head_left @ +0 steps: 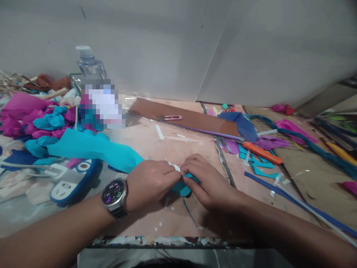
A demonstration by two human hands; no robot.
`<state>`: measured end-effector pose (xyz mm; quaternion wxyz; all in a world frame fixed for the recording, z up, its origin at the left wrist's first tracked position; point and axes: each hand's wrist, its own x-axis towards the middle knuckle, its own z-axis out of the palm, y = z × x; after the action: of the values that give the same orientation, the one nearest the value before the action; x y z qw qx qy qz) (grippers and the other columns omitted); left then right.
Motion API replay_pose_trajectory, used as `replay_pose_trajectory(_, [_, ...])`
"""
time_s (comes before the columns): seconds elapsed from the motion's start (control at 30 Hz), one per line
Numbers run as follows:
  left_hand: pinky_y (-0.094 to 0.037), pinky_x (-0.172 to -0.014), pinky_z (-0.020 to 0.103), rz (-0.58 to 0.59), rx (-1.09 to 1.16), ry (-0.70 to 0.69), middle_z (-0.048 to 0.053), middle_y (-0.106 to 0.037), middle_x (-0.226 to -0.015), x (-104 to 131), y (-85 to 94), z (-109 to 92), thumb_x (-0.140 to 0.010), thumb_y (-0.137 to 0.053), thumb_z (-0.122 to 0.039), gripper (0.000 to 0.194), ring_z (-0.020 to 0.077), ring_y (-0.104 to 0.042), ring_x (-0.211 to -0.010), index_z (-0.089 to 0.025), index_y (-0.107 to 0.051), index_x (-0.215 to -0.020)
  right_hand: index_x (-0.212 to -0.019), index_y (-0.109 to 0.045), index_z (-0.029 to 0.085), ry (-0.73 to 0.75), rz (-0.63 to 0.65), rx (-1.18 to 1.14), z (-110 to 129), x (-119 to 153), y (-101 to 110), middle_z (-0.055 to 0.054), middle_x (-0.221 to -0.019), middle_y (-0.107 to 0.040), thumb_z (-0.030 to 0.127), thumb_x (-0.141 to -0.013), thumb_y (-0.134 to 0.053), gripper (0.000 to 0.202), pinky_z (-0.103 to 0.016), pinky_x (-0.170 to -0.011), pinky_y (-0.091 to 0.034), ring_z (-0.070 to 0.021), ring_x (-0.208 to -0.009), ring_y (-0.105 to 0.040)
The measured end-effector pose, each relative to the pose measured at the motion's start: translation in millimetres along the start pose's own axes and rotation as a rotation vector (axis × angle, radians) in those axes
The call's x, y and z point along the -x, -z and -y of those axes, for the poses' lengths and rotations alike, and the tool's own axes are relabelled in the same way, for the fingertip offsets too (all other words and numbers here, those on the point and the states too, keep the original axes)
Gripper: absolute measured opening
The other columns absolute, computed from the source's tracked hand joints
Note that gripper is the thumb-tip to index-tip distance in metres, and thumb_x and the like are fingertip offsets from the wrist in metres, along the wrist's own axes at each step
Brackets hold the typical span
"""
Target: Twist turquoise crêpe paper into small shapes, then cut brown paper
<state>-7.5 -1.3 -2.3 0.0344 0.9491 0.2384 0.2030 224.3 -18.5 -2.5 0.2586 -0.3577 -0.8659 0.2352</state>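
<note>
A long turquoise paper strip (108,152) runs from the pile at the left to my hands at the table's middle. My left hand (156,182), with a watch on the wrist, is closed on the strip's near end. Facing it, my right hand (202,180) pinches the same turquoise piece between thumb and fingers. A small white piece (175,167) shows between the two hands; its kind is partly hidden by the fingers. Below the fingertips a rounded turquoise part (181,188) sticks out.
Left stand a clear bottle (89,65), crumpled magenta and turquoise paper (33,115) and a blue-and-white object with an eye design (75,178). Behind my hands lie a brown sheet (181,117) and pink thread snips (173,118). An orange cutter (262,152) and blue strips (295,201) lie right.
</note>
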Motion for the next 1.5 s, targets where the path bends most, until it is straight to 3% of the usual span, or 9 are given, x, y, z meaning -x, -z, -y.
replay_pose_trajectory(0.33, [-0.038, -0.061, 0.033, -0.005, 0.051, 0.025, 0.001, -0.070, -0.082, -1.1, -3.7, 3.0, -0.104, -0.049, -0.022, 0.020, 0.0186, -0.062, -0.073, -0.020, -0.064, -0.092, -0.101, -0.061, 0.019, -0.008, 0.019, -0.065, -0.3, 0.2, 1.5, -0.008, -0.098, -0.065, 0.016, -0.100, -0.053, 0.009, -0.043, -0.091, -0.047, -0.0251, -0.102, -0.052])
replay_pose_trajectory(0.5, [-0.042, -0.067, 0.031, -0.010, 0.217, 0.171, 0.000, -0.072, -0.084, -1.9, -2.1, 1.8, -0.105, -0.053, -0.034, 0.022, 0.0180, -0.065, -0.077, -0.021, -0.067, -0.093, -0.099, -0.058, 0.020, -0.035, -0.001, -0.080, 1.3, -0.9, 2.1, -0.008, -0.100, -0.063, 0.019, -0.101, -0.052, 0.007, -0.043, -0.090, -0.046, -0.0247, -0.100, -0.053])
replay_pose_trajectory(0.67, [-0.042, -0.069, 0.030, 0.011, 0.292, 0.195, 0.001, -0.075, -0.089, -3.2, 3.2, -0.1, -0.101, -0.057, -0.032, 0.017, 0.0188, -0.067, -0.078, -0.021, -0.069, -0.098, -0.097, -0.054, 0.020, -0.032, 0.000, -0.063, 0.7, -0.8, 0.6, -0.009, -0.099, -0.059, 0.018, -0.100, -0.048, 0.008, -0.043, -0.088, -0.045, -0.0242, -0.097, -0.051])
replay_pose_trajectory(1.0, [-0.041, -0.066, 0.031, 0.045, 0.304, 0.226, 0.002, -0.072, -0.081, -4.2, 4.2, -1.6, -0.098, -0.056, -0.032, 0.020, 0.0191, -0.065, -0.074, -0.019, -0.070, -0.091, -0.099, -0.059, 0.021, 0.011, -0.039, -0.079, 0.0, 1.1, 2.7, -0.006, -0.098, -0.065, 0.017, -0.097, -0.059, 0.004, -0.042, -0.091, -0.047, -0.0234, -0.100, -0.054])
replay_pose_trajectory(1.5, [-0.037, -0.065, 0.030, 0.105, 0.276, 0.267, 0.002, -0.069, -0.078, -4.6, 3.0, -3.9, -0.098, -0.056, -0.036, 0.022, 0.0184, -0.062, -0.073, -0.020, -0.064, -0.085, -0.104, -0.060, 0.021, 0.083, -0.020, -0.017, -3.8, 0.3, -0.3, -0.006, -0.098, -0.068, 0.023, -0.101, -0.057, 0.005, -0.042, -0.090, -0.046, -0.0232, -0.097, -0.056])
